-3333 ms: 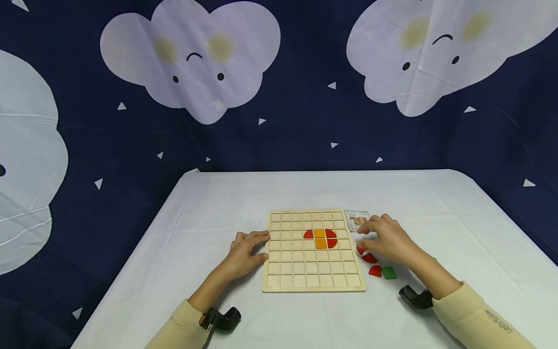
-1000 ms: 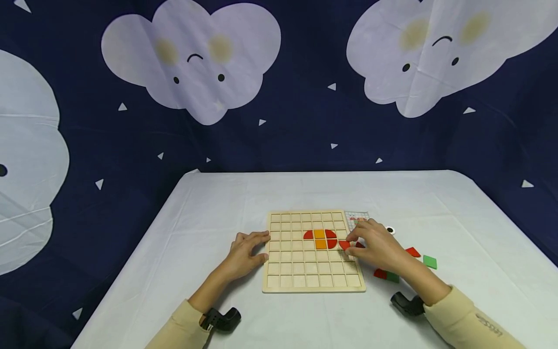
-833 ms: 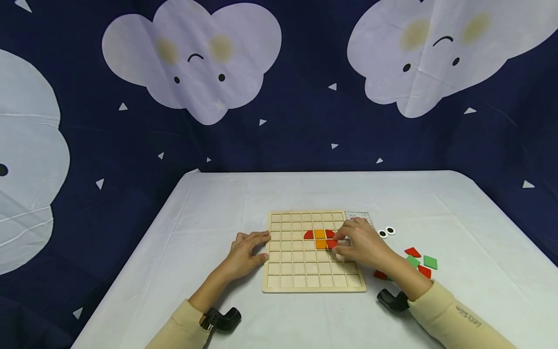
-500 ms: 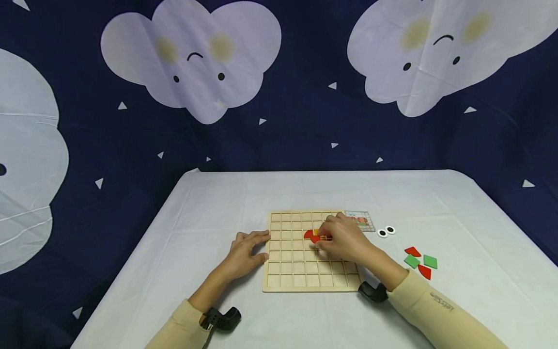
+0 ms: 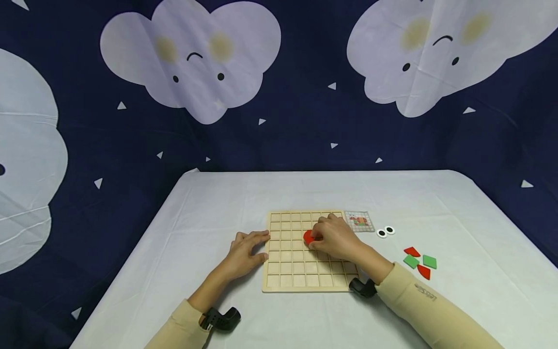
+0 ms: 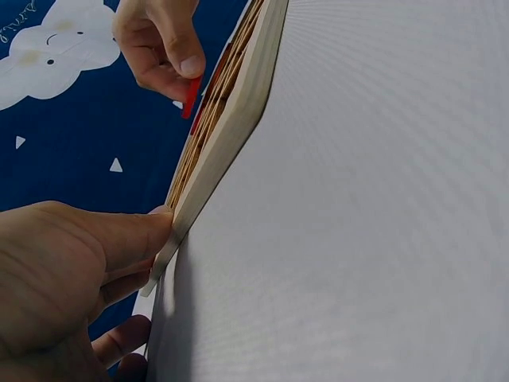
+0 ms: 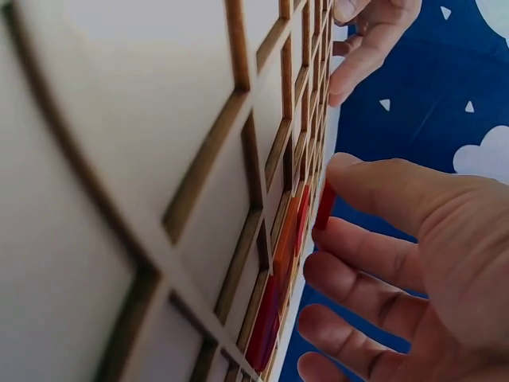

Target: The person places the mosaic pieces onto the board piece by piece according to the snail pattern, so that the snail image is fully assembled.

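My right hand [image 5: 335, 237] is over the middle of the wooden grid board [image 5: 287, 269], pinching a red quarter-circle piece [image 7: 324, 205] between thumb and index finger. In the right wrist view the piece is on edge, close over the board. Set in the grid beneath are an orange square [image 7: 284, 239] and red pieces [image 7: 266, 326]; in the head view my right hand hides most of them. My left hand [image 5: 245, 254] rests against the board's left edge, thumb and fingers extended, the thumb tip [image 6: 161, 227] touching the rim in the left wrist view.
A small printed pattern card [image 5: 359, 221] lies against the board's upper right corner. Two eye discs [image 5: 381, 233] are beside it. Farther right are loose red pieces [image 5: 411, 251] and green pieces [image 5: 429, 261] on the white tablecloth [image 5: 235, 198].
My right hand has moved left from the loose pieces beside the board to its middle, carrying a red piece. The eye discs and card have come into view. My left hand has stayed put.
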Demonstrator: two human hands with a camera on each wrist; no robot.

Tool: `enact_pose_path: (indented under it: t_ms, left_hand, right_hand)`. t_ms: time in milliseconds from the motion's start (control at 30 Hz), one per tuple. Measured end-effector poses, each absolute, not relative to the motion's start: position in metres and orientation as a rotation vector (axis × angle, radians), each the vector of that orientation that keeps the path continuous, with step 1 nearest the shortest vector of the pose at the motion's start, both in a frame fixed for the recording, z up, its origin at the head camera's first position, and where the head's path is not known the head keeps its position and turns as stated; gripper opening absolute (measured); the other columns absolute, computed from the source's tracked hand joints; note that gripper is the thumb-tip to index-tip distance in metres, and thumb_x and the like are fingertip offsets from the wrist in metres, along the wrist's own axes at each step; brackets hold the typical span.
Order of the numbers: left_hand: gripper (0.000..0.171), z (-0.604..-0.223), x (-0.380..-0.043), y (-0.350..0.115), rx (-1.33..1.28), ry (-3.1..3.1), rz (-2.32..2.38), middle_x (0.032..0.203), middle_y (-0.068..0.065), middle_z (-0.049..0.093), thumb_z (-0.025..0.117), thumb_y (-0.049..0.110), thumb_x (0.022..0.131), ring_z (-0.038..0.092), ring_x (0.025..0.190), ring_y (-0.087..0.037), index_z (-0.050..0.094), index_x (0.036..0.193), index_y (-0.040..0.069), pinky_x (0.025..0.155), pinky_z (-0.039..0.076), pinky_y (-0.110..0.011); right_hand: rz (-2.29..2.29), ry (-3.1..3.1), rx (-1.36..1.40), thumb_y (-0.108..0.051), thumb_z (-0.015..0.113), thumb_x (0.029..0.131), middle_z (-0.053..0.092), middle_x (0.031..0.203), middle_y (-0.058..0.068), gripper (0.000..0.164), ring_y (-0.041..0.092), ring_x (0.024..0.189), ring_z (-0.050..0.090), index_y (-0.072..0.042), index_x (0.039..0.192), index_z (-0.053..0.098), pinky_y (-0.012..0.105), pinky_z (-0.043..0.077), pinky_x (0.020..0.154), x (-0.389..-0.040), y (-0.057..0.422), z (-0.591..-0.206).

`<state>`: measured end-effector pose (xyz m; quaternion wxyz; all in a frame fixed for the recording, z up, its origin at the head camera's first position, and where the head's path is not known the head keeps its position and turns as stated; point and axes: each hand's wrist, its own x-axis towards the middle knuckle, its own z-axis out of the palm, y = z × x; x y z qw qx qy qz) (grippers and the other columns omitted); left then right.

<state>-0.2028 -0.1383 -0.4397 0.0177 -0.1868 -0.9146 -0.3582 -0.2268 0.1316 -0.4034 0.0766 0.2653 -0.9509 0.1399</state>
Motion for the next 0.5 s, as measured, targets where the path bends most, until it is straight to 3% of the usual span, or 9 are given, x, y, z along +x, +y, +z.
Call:
enact_pose_path:
  t_ms: [500]
  left_hand:
    - [0.047, -0.4377, -0.2015, -0.1389, -0.576, -2.849, -1.123, 0.140, 0.002, 0.052, 0.071, 0.016, 0.082, 0.037, 0.095, -0.013, 0.060, 0.127, 0.010, 0.086, 0.027, -0.037]
  right_hand:
    - [0.413, -2.892, 0.800, -0.036, 0.080, 0.071, 0.063, 0.081, -0.005, 0.022, 0.015, 0.076, 0.046, -0.018, 0.082, 0.074, 0.029, 0.034, 0.065, -0.2294, 0.1290, -0.4059]
